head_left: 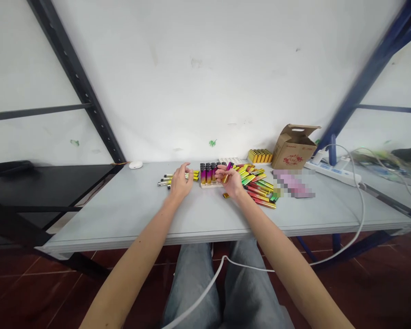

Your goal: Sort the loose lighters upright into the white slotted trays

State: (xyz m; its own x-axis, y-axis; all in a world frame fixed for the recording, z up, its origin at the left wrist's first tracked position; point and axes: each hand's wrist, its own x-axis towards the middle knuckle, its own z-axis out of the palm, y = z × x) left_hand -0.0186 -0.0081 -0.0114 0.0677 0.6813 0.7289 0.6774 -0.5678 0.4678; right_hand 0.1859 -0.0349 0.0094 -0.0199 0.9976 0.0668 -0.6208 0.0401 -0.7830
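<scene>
Holding a purple-gold tube [230, 166] — right fingers [220, 173].

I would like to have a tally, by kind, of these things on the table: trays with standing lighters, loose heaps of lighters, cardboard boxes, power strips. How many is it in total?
Trays with standing lighters: 2 (front tray, tray beside the box)
Loose heaps: 2 (left heap, right heap)
Cardboard boxes: 1
Power strips: 1
Total: 6
</scene>
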